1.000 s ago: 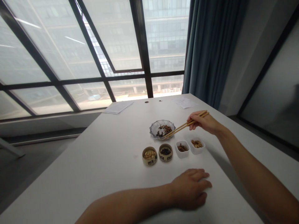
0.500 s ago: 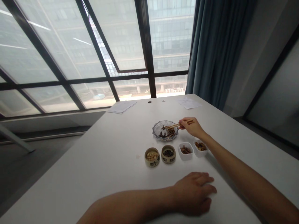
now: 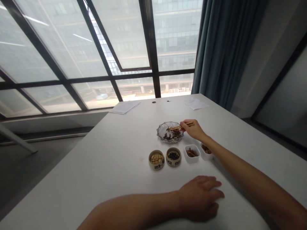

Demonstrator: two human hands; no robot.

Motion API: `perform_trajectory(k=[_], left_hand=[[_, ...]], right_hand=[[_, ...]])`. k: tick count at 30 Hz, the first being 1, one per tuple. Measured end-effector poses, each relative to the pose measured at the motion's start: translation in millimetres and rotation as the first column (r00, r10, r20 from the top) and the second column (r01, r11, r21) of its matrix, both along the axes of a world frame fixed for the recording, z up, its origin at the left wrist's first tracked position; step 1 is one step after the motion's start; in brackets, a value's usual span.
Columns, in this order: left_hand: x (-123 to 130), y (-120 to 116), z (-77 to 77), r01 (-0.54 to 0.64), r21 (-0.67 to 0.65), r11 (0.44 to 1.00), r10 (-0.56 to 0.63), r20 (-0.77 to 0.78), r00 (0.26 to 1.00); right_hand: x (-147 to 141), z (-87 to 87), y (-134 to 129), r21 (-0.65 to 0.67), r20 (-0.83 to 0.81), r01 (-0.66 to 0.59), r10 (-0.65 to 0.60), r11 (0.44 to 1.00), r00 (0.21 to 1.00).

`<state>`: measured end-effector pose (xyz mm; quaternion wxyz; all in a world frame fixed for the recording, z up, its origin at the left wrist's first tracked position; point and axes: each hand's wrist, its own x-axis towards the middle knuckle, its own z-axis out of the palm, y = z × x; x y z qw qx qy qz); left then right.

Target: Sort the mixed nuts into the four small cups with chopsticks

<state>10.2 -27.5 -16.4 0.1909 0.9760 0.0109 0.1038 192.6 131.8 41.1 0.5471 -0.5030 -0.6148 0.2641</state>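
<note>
My right hand (image 3: 192, 129) is closed round a pair of wooden chopsticks (image 3: 177, 127), whose tips reach into a scalloped clear glass bowl (image 3: 161, 136). Dark and brown dried pieces (image 3: 174, 135) lie in that bowl; whether the tips pinch one is too small to tell. My left hand (image 3: 201, 198) lies on the near part of the table, fingers spread, holding nothing. Between the hands stand a round pot of peanuts (image 3: 156, 159), a second pot with dark pieces (image 3: 173, 156), and a white square dish of brown pieces (image 3: 191, 153). Another white dish (image 3: 206, 155) is partly behind my right forearm.
Everything stands on a white table (image 3: 115, 153). Paper sheets lie at its far left (image 3: 126, 107) and more papers (image 3: 196, 103) at the far right. Beyond are tall windows and a blue curtain (image 3: 218, 54).
My right hand has shifted slightly left, bringing the chopsticks further over the glass bowl. My left hand stays on the table, and the view has tilted a little.
</note>
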Motion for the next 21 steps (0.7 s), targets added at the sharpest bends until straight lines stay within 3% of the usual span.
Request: perform_trajectory(k=[21], left_hand=[[0,-1,0.3,-0.002,-0.007,1.0,0.002,-0.016,1.0]], right_hand=[[1,12.8,-15,-0.066,-0.125,0.021,-0.029,0.998,0.992]])
